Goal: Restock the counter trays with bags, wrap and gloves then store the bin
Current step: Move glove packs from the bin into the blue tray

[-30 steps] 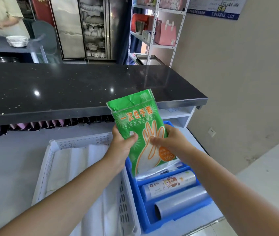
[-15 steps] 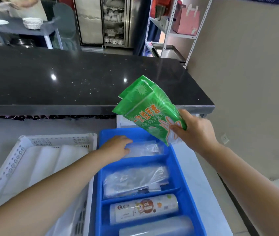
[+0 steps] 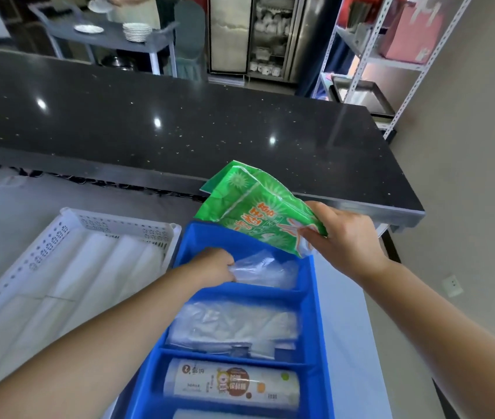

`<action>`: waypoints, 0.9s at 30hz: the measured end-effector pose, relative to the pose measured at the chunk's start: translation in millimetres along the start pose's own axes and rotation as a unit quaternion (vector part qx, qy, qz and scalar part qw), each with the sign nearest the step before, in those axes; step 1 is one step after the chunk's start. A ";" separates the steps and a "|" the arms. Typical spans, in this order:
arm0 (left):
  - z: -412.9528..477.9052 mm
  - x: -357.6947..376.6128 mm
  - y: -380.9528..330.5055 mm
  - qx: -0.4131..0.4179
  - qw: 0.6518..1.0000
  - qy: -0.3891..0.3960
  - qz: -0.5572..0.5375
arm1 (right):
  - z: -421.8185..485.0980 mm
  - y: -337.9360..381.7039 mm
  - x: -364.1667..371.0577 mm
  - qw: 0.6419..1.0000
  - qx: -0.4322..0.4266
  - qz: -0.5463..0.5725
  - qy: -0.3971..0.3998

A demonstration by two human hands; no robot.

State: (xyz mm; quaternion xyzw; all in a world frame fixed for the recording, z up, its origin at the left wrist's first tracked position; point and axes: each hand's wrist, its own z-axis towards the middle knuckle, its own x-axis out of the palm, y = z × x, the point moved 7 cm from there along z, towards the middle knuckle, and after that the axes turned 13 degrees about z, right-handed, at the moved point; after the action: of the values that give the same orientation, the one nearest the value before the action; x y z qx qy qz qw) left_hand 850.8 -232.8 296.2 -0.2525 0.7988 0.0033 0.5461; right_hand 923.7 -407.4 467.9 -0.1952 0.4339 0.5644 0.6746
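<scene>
green glove packet [image 3: 258, 219] is hanging tilted over the far end of the blue tray [image 3: 320, 352], just above its farthest compartment and not yet lying in it. right hand [image 3: 346, 237] is pinching the packet's lower corner between thumb and curled fingers. left hand [image 3: 213, 266] is reaching into that same compartment, fingers curling onto the left end of a clear plastic pack [image 3: 265, 270], seemingly gripping it to make room.

the restocking is looking well along. clear bags [image 3: 234, 328] are filling the second compartment, a printed wrap roll [image 3: 231, 385] is lying in the third, and a second roll [image 3: 210, 414] is just showing at the bottom edge. the gloves are looking like the last item going in. the white perforated bin [image 3: 119, 225] is sitting touching the tray's left side, with white folded bags [image 3: 89, 282] lying in it, so storing it is yet to come. both tray and bin are sitting on the pale lower surface below the black counter [image 3: 179, 125].

the packet is showing glossy green film with a starburst pattern, orange lettering and a pale glove outline. it is creasing and bulging softly, its top seam folding back, so it is looking limp and likely to slump wherever it lands.
</scene>
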 end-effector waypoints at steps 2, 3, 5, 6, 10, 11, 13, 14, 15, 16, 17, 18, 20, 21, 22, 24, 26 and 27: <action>-8.8 -6.1 -2.4 0.008 0.999 -0.051 -0.003 | 1.7 0.2 0.8 1.000 0.000 0.003 0.001; -14.5 -10.0 -4.1 0.018 0.997 -0.080 0.010 | 3.1 0.9 1.2 1.000 0.000 0.006 0.001; -34.0 -21.7 -9.2 0.021 0.988 -0.141 0.065 | 7.3 4.1 2.9 1.000 -0.006 0.009 -0.003; -47.7 -30.4 -14.1 0.032 0.974 -0.195 0.109 | 9.9 6.8 4.6 1.000 -0.011 0.009 -0.003; -99.9 -43.7 -37.7 0.123 0.902 -0.304 0.280 | 19.4 20.6 24.8 0.998 -0.037 -0.009 0.044; -109.0 -41.6 -37.2 0.141 0.893 -0.318 0.284 | 20.6 21.3 33.7 0.997 -0.038 -0.015 0.068; -126.8 -36.3 -35.4 0.172 0.882 -0.329 0.292 | 21.8 18.4 54.7 0.991 -0.024 -0.037 0.126; -134.5 -33.6 -32.9 0.184 0.878 -0.336 0.287 | 21.9 15.0 65.0 0.986 -0.013 -0.054 0.158; -142.1 -32.0 -30.6 0.194 0.872 -0.352 0.279 | 22.0 11.6 73.6 0.980 -0.002 -0.068 0.189; -148.1 -30.2 -28.1 0.200 0.872 -0.359 0.265 | 22.6 8.7 80.5 0.974 0.008 -0.076 0.215; -152.8 -27.9 -26.1 0.208 0.870 -0.368 0.252 | 23.5 6.6 86.6 0.968 0.018 -0.080 0.236; -156.8 -26.5 -24.5 0.211 0.873 -0.368 0.242 | 24.7 5.3 92.9 0.963 0.027 -0.081 0.257; -161.2 -22.0 -24.2 0.218 0.878 -0.359 0.231 | 24.3 4.3 108.4 0.947 0.045 -0.074 0.310; -162.4 -19.8 -24.6 0.221 0.879 -0.357 0.225 | 22.4 4.0 117.4 0.936 0.056 -0.066 0.341; -163.3 -18.9 -25.1 0.222 0.881 -0.356 0.217 | 20.3 3.8 125.6 0.925 0.068 -0.057 0.369; -165.0 -17.9 -26.9 0.223 0.883 -0.357 0.207 | 18.2 -0.1 136.9 0.909 0.094 -0.035 0.404; -165.9 -15.8 -27.4 0.228 0.885 -0.354 0.200 | 23.2 -5.8 138.9 0.903 0.116 0.000 0.415; -166.3 -15.5 -27.0 0.228 0.888 -0.347 0.197 | 27.0 -8.8 138.7 0.899 0.125 0.019 0.420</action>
State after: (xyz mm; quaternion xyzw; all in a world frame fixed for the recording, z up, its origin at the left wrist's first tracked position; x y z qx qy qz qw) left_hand 721.2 -296.9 384.2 0.0594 0.5700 0.0159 0.8193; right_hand 939.9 -307.5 368.9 -0.3200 0.7477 0.3840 0.4372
